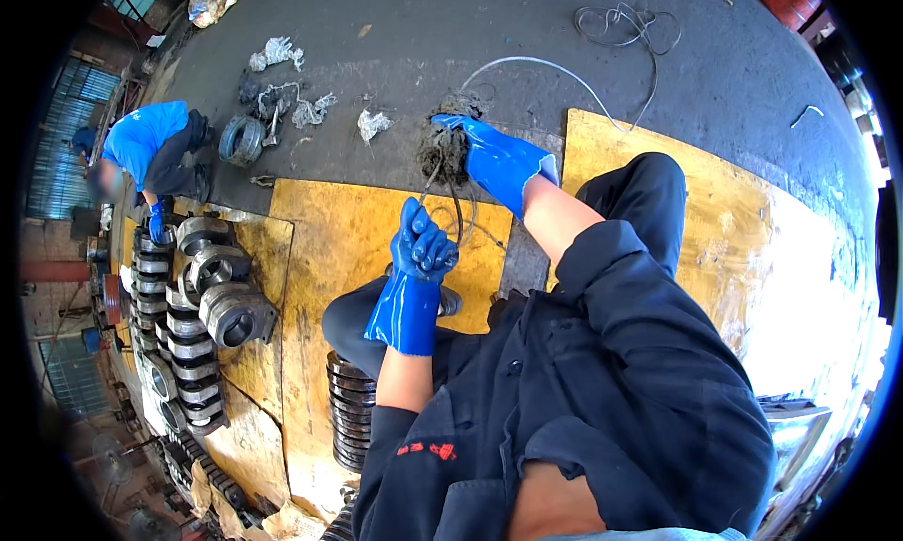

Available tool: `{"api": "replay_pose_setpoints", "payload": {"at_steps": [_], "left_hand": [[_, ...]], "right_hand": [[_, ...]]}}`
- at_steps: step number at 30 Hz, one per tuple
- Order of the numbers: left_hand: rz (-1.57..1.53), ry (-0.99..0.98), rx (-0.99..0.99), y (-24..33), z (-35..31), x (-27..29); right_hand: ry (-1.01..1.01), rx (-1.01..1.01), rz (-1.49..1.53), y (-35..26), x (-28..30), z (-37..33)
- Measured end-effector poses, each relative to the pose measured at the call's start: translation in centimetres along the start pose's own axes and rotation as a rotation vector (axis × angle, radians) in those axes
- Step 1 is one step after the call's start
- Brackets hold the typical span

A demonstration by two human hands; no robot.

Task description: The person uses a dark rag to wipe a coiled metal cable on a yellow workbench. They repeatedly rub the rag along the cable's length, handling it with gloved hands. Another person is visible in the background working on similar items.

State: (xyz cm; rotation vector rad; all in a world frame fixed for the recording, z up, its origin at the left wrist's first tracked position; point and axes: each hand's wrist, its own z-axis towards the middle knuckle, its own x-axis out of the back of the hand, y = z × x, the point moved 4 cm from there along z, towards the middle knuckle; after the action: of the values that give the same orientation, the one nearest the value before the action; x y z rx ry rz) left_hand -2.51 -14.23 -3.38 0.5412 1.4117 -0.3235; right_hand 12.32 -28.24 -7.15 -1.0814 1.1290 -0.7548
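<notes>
Both my hands wear long blue rubber gloves. My left hand (423, 249) is closed in a fist around a thin cord (434, 176), a strand of which runs up to a dark, shaggy, dirt-caked wad (442, 155). My right hand (489, 155) grips that wad from its right side, its fingers lying across the top. Part of the wad is hidden beneath the glove. From behind it a thin grey cable (541, 61) arcs away to the right and ends in a loose coil (625, 23) on the dark floor. Thin loops hang between my two hands.
Yellow boards (329, 230) cover the floor under me. Crumpled whitish scraps (372, 124) and dark rings (242, 140) lie ahead to the left. Heavy metal castings (230, 306) stand in rows at left, where a person in a blue shirt (150, 141) bends over. Stacked dark rings (350, 414) stand beside my left arm.
</notes>
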Motion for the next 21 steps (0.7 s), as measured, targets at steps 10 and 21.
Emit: {"api": "replay_pose_setpoints", "payload": {"at_steps": [10,21], "left_hand": [[0.062,0.313,-0.343,4.4,-1.1,4.3],[0.101,0.306,-0.123,2.4,-1.2,4.4]], "right_hand": [[-0.042,-0.346,0.502,-1.2,-8.7,-8.2],[0.013,-0.491,0.399,-0.7,-6.5,-10.1]]}}
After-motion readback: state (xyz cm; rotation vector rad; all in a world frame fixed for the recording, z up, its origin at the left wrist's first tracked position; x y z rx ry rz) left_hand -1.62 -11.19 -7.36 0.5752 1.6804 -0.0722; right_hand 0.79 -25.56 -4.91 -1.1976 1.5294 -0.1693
